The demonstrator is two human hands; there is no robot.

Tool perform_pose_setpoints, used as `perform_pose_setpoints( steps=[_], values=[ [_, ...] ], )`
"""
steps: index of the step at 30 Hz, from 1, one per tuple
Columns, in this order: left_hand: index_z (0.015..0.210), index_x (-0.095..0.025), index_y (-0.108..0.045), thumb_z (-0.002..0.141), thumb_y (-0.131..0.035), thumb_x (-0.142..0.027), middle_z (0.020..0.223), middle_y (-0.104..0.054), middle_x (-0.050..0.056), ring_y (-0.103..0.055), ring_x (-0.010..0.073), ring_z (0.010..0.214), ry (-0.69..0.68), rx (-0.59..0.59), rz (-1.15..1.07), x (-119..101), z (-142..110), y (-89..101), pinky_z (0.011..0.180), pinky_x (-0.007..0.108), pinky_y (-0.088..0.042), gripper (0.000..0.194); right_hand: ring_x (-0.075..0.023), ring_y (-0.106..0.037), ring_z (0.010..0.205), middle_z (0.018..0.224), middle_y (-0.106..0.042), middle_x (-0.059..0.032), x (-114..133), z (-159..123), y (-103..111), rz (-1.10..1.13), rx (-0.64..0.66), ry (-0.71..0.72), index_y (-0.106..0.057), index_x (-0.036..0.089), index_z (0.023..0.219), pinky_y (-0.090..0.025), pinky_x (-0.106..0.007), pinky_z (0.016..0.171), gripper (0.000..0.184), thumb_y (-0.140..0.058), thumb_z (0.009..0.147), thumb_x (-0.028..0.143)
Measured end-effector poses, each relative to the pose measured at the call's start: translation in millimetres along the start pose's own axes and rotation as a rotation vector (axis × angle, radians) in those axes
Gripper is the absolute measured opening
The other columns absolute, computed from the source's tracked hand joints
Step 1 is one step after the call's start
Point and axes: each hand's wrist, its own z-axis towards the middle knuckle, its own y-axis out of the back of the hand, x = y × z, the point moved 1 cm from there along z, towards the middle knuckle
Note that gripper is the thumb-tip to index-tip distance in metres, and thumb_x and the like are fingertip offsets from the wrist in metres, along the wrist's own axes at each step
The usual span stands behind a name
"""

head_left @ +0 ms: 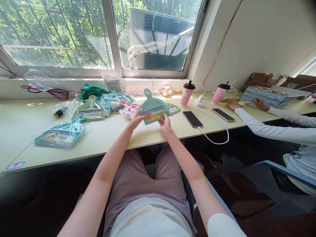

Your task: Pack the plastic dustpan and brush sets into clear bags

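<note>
Between my two hands a mint-green mini dustpan (153,104) with a printed label is held up over the table's front part. My left hand (138,118) grips its left edge, with the thumb across the front. My right hand (165,124) holds its lower right corner. Behind it lies a green packaged dustpan (173,109), partly hidden. To the left are a pink packaged dustpan (129,108), an olive-green dustpan (91,110) and several mint-green ones. A wrapped mint-green dustpan set (60,133) lies alone at the front left.
Two pink cups (187,94) with black lids stand at the back right. Nearer are a black phone (192,119) on a white cable and a second phone (223,115). A screwdriver-like tool (60,112) lies left. A co-worker's hands (234,105) are near blue boxes (268,96) at right.
</note>
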Motion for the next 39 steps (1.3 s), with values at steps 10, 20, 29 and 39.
perform_pose_setpoints(
  steps=[10,20,29,39],
  values=[
    [0.149,-0.025,-0.057,0.065,-0.097,-0.033,0.136,-0.07,0.016,-0.066,0.0398,0.129,0.199,0.296,-0.004,6,-5,-0.8,0.111,0.055,-0.051,0.093,-0.0142,-0.078,0.092,0.098,-0.079,-0.0021,4,-4,-5,0.034,-0.082,0.091,-0.068,0.024,0.114,-0.067,-0.026,0.085,0.019,-0.066,0.096,0.025],
    [0.143,-0.026,-0.063,0.081,-0.077,-0.069,0.136,-0.071,0.013,-0.062,0.0373,0.134,0.146,0.124,-0.14,9,3,10.1,0.11,0.052,-0.052,0.076,-0.0134,-0.076,0.086,0.093,-0.078,-0.0008,3,-10,-2,0.003,-0.004,0.072,-0.068,0.023,0.109,-0.067,-0.027,0.082,0.019,-0.066,0.092,0.016],
    [0.139,-0.023,-0.062,0.058,-0.097,-0.042,0.112,-0.077,0.009,-0.068,0.0367,0.122,0.193,0.002,-0.063,15,2,5.1,0.106,0.049,-0.053,0.09,-0.0155,-0.078,0.093,0.1,-0.079,-0.0012,1,-7,-3,-0.023,0.041,0.098,-0.067,0.026,0.119,-0.068,-0.029,0.086,0.028,-0.07,0.091,0.021],
    [0.11,-0.018,-0.074,0.059,-0.095,-0.047,0.113,-0.079,0.014,-0.072,0.0366,0.11,0.293,-0.001,0.008,17,1,4.0,0.09,0.047,-0.059,0.062,-0.0152,-0.077,0.093,0.1,-0.079,-0.0019,10,-6,-2,-0.031,0.049,0.108,-0.069,0.023,0.108,-0.067,-0.027,0.083,0.017,-0.07,0.092,0.02]
  ],
)
